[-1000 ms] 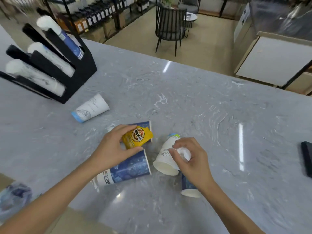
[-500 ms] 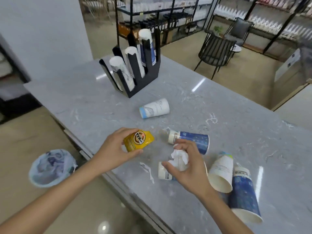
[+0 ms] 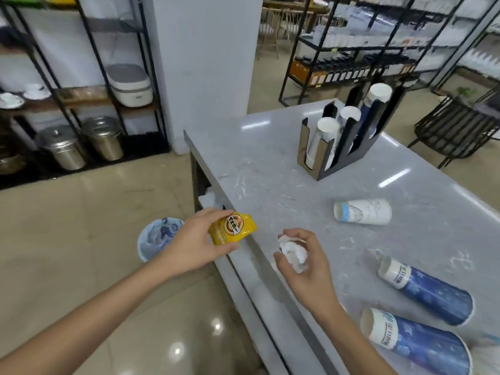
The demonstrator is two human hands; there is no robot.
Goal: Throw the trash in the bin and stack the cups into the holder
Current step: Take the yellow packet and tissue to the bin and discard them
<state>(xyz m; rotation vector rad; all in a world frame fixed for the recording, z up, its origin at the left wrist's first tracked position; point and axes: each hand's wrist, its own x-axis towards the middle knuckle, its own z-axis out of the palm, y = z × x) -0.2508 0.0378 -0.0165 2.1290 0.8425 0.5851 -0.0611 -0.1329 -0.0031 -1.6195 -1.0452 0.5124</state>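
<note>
Since a moment ago the view has swung left and both hands have come away from the cluster of cups toward the edge of the surface [image 3: 270, 147]. The left hand [image 3: 194, 244] has carried the yellow packet [image 3: 232, 230] out past the edge, pinched between thumb and curled fingers, so it now hangs close to the bin [image 3: 154, 239], which stands on the floor at about 9 o'clock from that hand. The right hand [image 3: 305, 263] has lifted its crumpled tissue [image 3: 293, 253], fingers curled round it, and sits above the surface near the edge, at 3 o'clock from the packet.

That puts both pieces of trash in hand and nearly at the drop; the packet looks likely to go first.

The cups are untouched: a white cup [image 3: 362, 212] lies on its side at 1 o'clock from the right hand, two blue cups [image 3: 433, 296] [image 3: 416, 345] lie at 4 o'clock, and the holder [image 3: 341, 158] stands at 12 o'clock, already part filled
</note>
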